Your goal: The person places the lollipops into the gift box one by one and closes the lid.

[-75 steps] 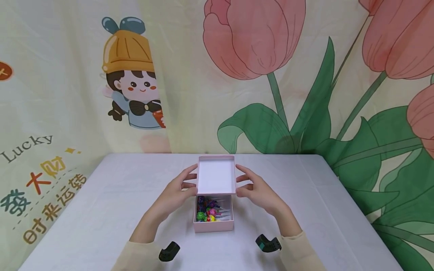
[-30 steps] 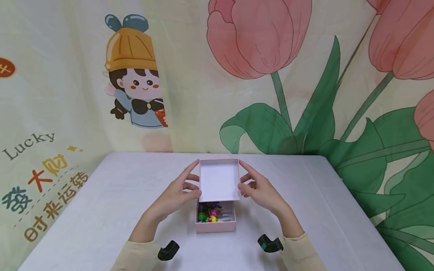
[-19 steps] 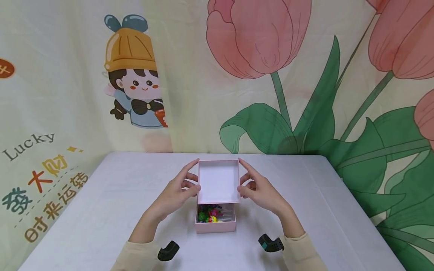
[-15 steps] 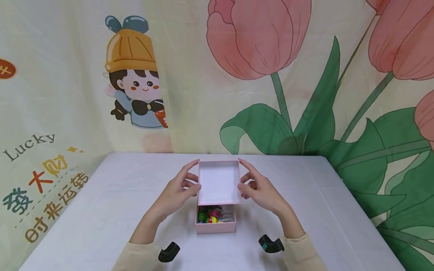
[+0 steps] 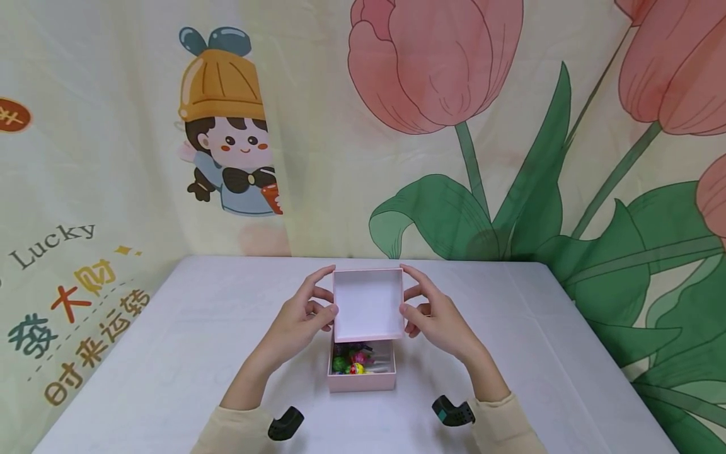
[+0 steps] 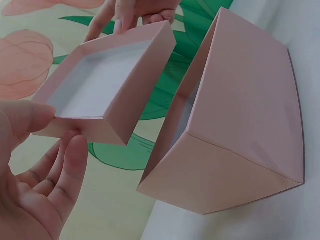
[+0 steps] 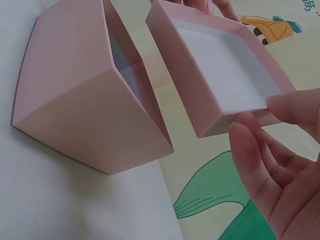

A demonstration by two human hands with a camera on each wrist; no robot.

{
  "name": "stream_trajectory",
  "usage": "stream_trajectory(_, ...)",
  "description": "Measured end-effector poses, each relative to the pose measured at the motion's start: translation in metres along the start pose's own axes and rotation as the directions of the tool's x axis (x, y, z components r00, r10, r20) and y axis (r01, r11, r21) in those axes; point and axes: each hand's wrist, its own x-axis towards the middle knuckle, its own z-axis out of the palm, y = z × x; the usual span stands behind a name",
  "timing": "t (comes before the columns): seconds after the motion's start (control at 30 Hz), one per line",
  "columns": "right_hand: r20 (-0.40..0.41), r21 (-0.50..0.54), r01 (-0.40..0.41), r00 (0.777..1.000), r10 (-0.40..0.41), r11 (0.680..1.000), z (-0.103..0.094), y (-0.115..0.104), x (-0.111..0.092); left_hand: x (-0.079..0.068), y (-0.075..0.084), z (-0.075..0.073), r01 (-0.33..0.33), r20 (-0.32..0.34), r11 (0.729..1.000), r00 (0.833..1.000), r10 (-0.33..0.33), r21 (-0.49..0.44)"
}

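Both hands hold up a pink box lid (image 5: 368, 306), its white inside facing the head camera. My left hand (image 5: 297, 321) pinches the lid's left side between thumb and fingers; my right hand (image 5: 442, 321) does the same on the right side. Below stands a pink box (image 5: 362, 382) on the table, without its lid on. In it lie several lollipops (image 5: 357, 362) with colourful wrappers and pale sticks; the lid hides the far part of the box. In the left wrist view the lid (image 6: 135, 95) is tilted and apart from the box (image 6: 240, 110).
A white cloth covers the table (image 5: 238, 284). Behind it hangs a backdrop (image 5: 317, 157) printed with tulips, a cartoon child and lettering. A black device (image 5: 286, 424) sits at the left wrist and another black device (image 5: 452, 411) at the right one.
Over the frames the lid has come a little lower and nearer in both hands, and hides more of the box. In the last half second it has barely moved. The box stays in place.
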Motion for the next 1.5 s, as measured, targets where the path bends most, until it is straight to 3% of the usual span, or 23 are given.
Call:
stream_trajectory(0.83,-0.051,0.050,-0.008,0.999,0.010,0.999,0.0040,0.0030,-0.0031,0.0016,-0.0008,0.0025,-0.008,0.016,0.999,1.000,0.009,-0.042)
stream_trajectory(1.5,-0.042,0.174,0.010,0.999,-0.003,0.985,0.0025,0.0007,0.0007,-0.0006,-0.0028,0.0015,-0.093,0.010,0.991,0.995,0.095,-0.096)
